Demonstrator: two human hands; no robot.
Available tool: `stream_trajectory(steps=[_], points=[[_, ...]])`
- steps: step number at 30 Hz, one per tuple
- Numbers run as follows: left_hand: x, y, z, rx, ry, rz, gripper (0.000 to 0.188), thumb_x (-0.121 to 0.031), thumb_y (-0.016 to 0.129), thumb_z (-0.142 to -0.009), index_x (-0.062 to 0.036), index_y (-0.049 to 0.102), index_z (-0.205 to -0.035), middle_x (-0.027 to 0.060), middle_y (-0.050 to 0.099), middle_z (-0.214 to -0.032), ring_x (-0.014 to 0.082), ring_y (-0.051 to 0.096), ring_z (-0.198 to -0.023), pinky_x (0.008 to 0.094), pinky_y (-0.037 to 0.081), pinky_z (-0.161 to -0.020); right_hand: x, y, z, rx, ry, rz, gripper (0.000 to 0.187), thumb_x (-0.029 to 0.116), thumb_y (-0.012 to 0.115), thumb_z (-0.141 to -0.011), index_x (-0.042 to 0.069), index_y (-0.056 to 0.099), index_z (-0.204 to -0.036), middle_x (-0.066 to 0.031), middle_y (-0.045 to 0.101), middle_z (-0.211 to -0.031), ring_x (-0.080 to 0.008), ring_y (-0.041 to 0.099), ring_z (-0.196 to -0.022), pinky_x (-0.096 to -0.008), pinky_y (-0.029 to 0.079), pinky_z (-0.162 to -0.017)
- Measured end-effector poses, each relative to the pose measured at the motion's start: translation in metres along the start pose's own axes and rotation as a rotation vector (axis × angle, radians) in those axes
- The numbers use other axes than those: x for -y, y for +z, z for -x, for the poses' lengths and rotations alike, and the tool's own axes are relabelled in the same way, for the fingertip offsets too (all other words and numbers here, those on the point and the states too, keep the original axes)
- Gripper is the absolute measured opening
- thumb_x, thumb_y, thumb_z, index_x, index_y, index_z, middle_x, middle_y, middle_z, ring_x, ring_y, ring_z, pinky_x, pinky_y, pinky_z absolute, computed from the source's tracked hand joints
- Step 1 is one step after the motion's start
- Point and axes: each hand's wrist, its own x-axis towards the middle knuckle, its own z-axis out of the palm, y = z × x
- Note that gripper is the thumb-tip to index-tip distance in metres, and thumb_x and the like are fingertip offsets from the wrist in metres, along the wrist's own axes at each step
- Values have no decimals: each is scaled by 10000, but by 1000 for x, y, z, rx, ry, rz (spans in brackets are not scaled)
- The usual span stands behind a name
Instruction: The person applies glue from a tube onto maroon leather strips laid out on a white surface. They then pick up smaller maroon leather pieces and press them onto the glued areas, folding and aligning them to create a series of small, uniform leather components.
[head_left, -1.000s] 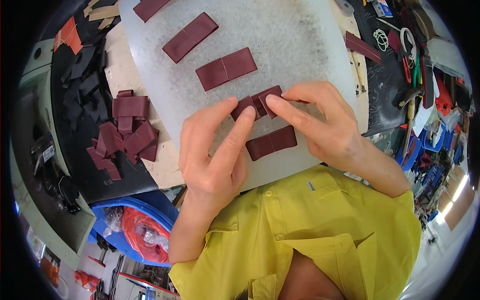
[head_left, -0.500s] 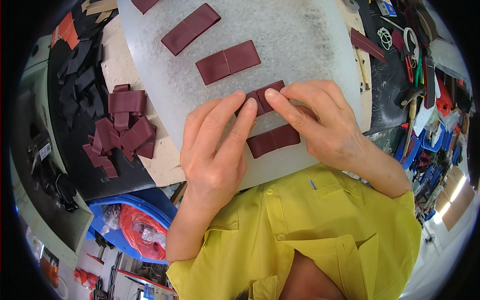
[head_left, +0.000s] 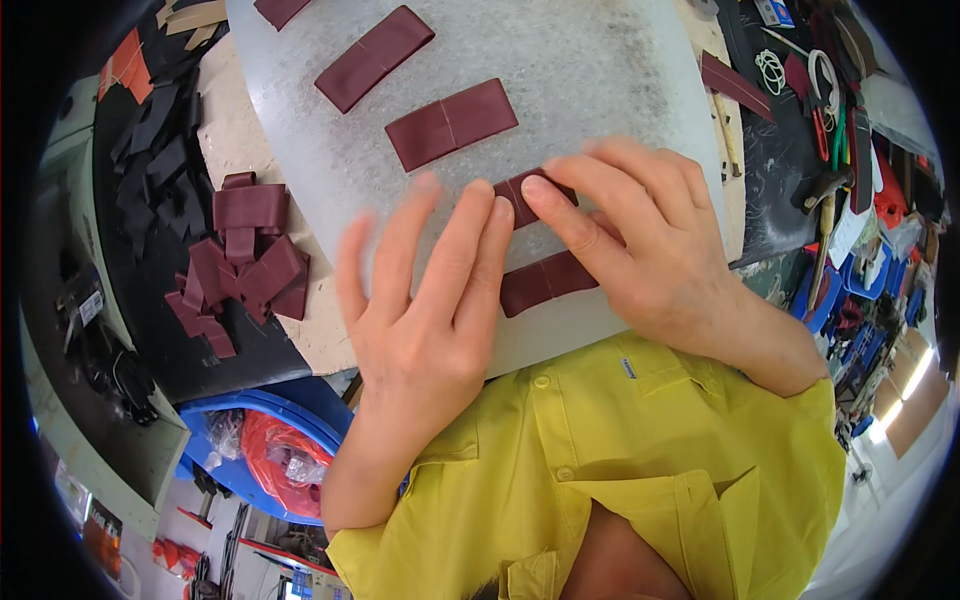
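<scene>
A flat folded maroon leather band, with a thin line across its middle, lies on the pale translucent board in front of me. My left hand pinches its left end between thumb and index finger while the other fingers fan out, slightly blurred. At its right end my right hand grips with the thumb on top and the index finger along the far edge. Both ends are partly covered by my fingers. Just nearer to me is another maroon band, its right end beside my right hand. Farther off lie similar bands.
The translucent board rests on a beige sheet. At left are a pile of maroon bands and black strips. A blue tub with plastic bags stands below the table edge. Tools and cords, including a hammer, lie at right.
My left hand's outer fingers have lifted and spread away to the left. My right hand's outer fingers have risen slightly too. Both hands stay at the same band.
</scene>
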Motion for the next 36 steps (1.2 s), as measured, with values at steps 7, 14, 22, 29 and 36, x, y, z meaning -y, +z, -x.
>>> stream_trajectory(steps=[7, 14, 22, 29, 36], points=[[-1, -4, 9, 69, 32, -272, 299, -88, 633, -893, -165, 775, -1144, -69, 674, -1262, 251, 562, -1342, 625, -2, -1212, 0, -8, -8, 119, -40, 14, 353, 110, 632, -840, -4, 709, -1166, -114, 637, -1289, -298, 587, -1217, -432, 458, -951], [-3, -1, 8, 103, 87, -318, 242, -113, 689, -888, -103, 773, -1115, -74, 661, -1205, 225, 568, -1335, 631, 22, -1210, 2, -6, -15, 124, -46, -68, 363, 48, 717, -763, -90, 679, -1096, -157, 641, -1235, -323, 595, -1171, -464, 485, -925], [-5, -17, -8, 180, 22, -124, 235, -25, 665, -814, -69, 749, -1029, -13, 649, -1142, 253, 597, -1263, 610, 135, -1186, 1, -5, -23, 94, -57, -191, 303, 22, 650, -732, -88, 657, -1015, -158, 619, -1112, -322, 586, -1096, -434, 493, -891], [32, -12, -27, -134, -74, 132, 219, -67, 734, -814, -59, 720, -1032, 65, 643, -1047, 280, 608, -925, 444, 446, -864, -29, -23, -19, -23, 16, -393, 328, -26, 729, -738, 55, 718, -1056, -114, 644, -1093, -299, 626, -954, -395, 505, -792], [35, 7, -36, -260, -209, 218, 249, -65, 759, -830, -30, 699, -1069, 71, 646, -909, 255, 587, -798, 362, 474, -737, 10, -17, 24, -58, 86, -336, 394, 100, 861, -651, 53, 684, -999, -74, 624, -1024, -282, 583, -867, -395, 475, -753]])
